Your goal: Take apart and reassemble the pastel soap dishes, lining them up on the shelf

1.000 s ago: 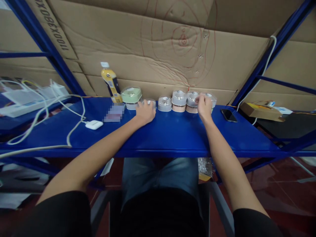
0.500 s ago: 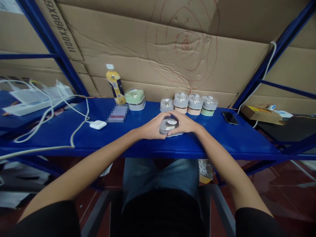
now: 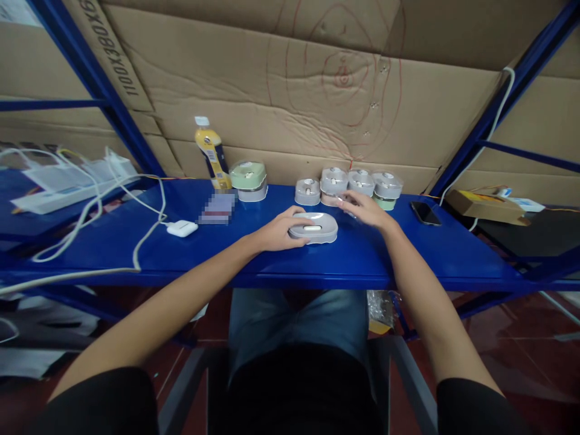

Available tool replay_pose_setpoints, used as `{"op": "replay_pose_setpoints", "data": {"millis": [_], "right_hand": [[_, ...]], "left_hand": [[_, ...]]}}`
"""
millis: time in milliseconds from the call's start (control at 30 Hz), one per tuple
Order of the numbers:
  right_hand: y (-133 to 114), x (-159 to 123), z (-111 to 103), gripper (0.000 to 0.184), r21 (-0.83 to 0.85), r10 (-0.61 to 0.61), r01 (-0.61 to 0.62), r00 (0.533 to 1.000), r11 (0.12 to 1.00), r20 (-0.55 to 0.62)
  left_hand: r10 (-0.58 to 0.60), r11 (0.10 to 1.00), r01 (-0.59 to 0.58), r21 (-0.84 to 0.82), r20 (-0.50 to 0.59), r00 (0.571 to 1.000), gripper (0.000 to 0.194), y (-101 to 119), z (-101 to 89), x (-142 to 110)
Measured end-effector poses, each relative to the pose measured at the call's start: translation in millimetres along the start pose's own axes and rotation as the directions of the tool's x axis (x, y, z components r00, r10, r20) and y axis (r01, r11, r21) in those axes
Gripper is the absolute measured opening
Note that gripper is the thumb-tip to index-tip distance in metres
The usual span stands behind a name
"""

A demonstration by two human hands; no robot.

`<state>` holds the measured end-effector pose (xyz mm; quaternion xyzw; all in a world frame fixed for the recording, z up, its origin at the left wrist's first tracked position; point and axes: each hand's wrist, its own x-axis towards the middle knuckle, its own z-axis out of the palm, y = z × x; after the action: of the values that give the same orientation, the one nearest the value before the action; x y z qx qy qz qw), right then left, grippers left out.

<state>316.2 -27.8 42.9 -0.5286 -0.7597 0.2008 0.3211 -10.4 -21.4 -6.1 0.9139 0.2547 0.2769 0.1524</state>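
Note:
A grey oval box (image 3: 322,232) with a white bar on top lies on the blue table in front of me. My left hand (image 3: 284,231) grips its left end, fingers behind and thumb along the front. To the box's right, my right hand (image 3: 365,209) is raised with its fingers closed on a thin clear plastic cover (image 3: 348,206), mostly hidden by the fingers. Beyond the hands are a small grey box (image 3: 307,192) and several stacked clear-topped boxes (image 3: 335,179), some with peach or green below. My right hand partly covers this row.
A green box on a grey one (image 3: 248,175) stands beside a yellow drink bottle (image 3: 212,154) at the back left. White cables (image 3: 136,241) and a white earbud case (image 3: 182,228) lie left. A phone (image 3: 425,213) lies right. Cardboard (image 3: 226,78) backs the table.
My right hand has left the grey box and moved right and slightly back with the clear cover. The labelled top no longer shows on the box. My left hand stays on it.

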Motion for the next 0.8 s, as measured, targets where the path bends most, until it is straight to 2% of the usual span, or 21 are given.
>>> {"op": "replay_pose_setpoints", "data": {"millis": [67,233,367,500,633,800], "right_hand": [[9.4,-1.0,-6.9,0.061,0.015,0.077,-0.077,0.997,0.997,0.028],[17.9,0.4,-10.3,0.061,0.026,0.147,-0.148,0.988,0.989,0.046],[20.6,2.6,-14.5,0.065,-0.099,0.136,-0.134,0.991,0.986,0.017],[31.2,4.3,-16.0,0.071,-0.155,0.097,-0.090,0.995,0.984,0.038],[41.9,7.2,-10.9,0.081,-0.169,0.051,-0.033,0.994,0.985,0.100],[45.8,9.6,-8.3,0.094,-0.186,0.035,-0.005,0.986,0.983,0.162]], "left_hand": [[0.015,1.000,-0.015,0.023,0.023,1.000,0.046,3.8,-1.4,-0.4],[-0.024,0.999,0.025,0.026,-0.039,0.999,0.042,5.5,-5.9,0.6],[-0.150,0.986,0.157,0.051,-0.117,0.982,0.046,-8.3,-17.2,-1.5],[-0.248,0.959,0.261,0.110,-0.124,0.961,0.050,-23.9,-27.2,-6.5],[-0.294,0.945,0.307,0.114,-0.118,0.949,0.052,-30.8,-29.7,-8.9],[-0.295,0.949,0.306,0.076,-0.129,0.947,0.059,-34.0,-28.3,-5.9]]}}
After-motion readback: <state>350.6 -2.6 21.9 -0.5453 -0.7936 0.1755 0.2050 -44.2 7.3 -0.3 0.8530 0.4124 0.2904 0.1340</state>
